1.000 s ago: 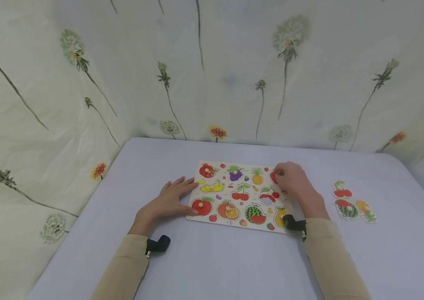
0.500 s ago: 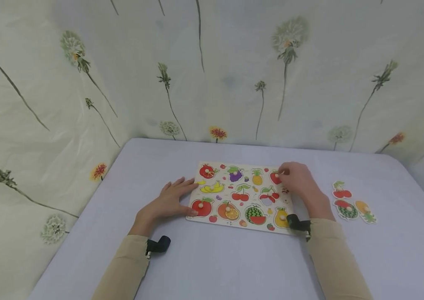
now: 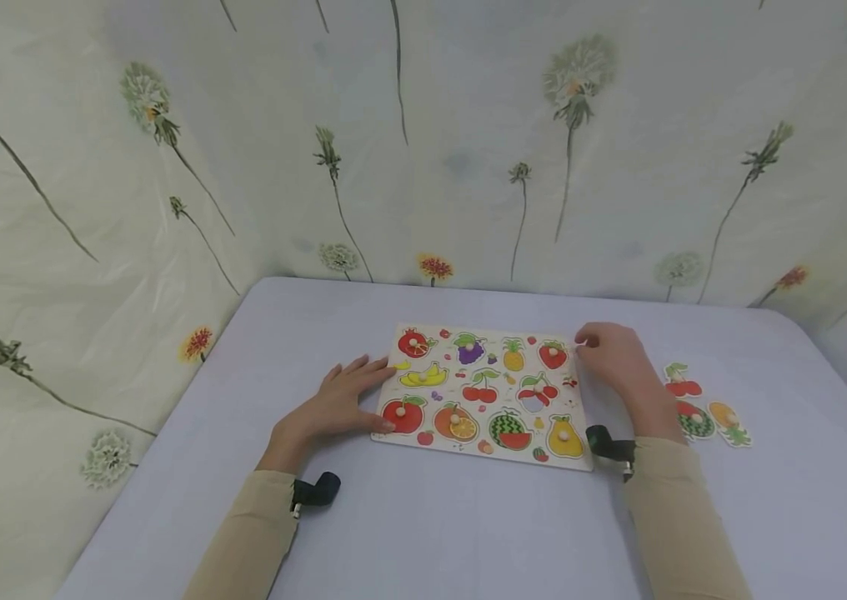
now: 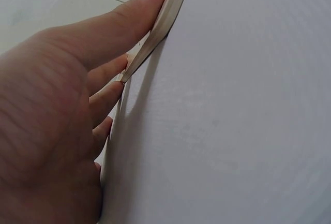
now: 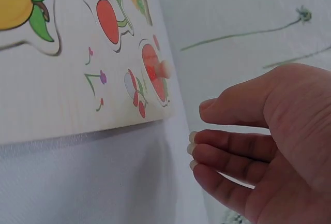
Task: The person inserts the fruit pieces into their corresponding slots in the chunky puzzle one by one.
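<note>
A fruit puzzle board (image 3: 461, 390) lies flat on the table, with several knobbed pieces in it. My left hand (image 3: 344, 398) rests at its left edge, fingers spread and thumb lying over the rim. The left wrist view shows that thumb (image 4: 114, 27) on the board's corner and fingertips at its side. Just off the top right corner hovers my right hand (image 3: 607, 358), its fingers loosely bent and holding nothing. Closest to it is the strawberry piece (image 3: 553, 356), seated in its slot; its wooden knob (image 5: 163, 69) shows in the right wrist view.
Three loose pieces lie on the table right of the board: cherries (image 3: 686, 388), a watermelon (image 3: 699, 423) and a pineapple (image 3: 731, 423). The right forearm partly covers the first two. A flowered cloth (image 3: 453, 200) hangs behind the white-covered table (image 3: 453, 525).
My right hand has let go of the strawberry piece and moved right, off the board, uncovering the strawberry and the pear. The left hand has stayed in place.
</note>
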Demonstrator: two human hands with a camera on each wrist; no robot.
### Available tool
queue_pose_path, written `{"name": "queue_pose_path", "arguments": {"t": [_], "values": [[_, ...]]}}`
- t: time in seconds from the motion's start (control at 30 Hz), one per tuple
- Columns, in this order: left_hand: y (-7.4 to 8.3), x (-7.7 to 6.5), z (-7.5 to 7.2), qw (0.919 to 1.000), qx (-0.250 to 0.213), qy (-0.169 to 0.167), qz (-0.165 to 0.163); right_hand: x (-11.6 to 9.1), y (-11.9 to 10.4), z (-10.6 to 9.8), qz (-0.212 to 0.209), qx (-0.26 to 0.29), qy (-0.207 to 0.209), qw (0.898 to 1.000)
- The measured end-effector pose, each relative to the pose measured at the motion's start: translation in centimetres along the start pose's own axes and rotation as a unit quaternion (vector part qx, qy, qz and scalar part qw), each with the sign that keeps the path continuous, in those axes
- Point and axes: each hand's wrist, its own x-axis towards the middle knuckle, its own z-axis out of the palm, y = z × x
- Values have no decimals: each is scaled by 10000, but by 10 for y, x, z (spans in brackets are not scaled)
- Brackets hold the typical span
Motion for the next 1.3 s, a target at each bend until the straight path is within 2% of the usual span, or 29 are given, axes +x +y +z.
{"name": "queue_pose_path", "arguments": {"t": [0.43, 0.87, 1.03, 1.3], "values": [[3, -2, 0, 10000, 33, -20, -13, -7, 22, -16, 396, 44, 95, 9992], [5, -3, -2, 9999, -12, -65, -110, -14, 52, -32, 478, -11, 375, 9982], [5, -3, -1, 9999, -48, -48, -87, -22, 62, -38, 618, 244, 287, 9974], [6, -3, -2, 9999, -56, -41, -85, -28, 74, -46, 700, 123, 297, 9970]]}}
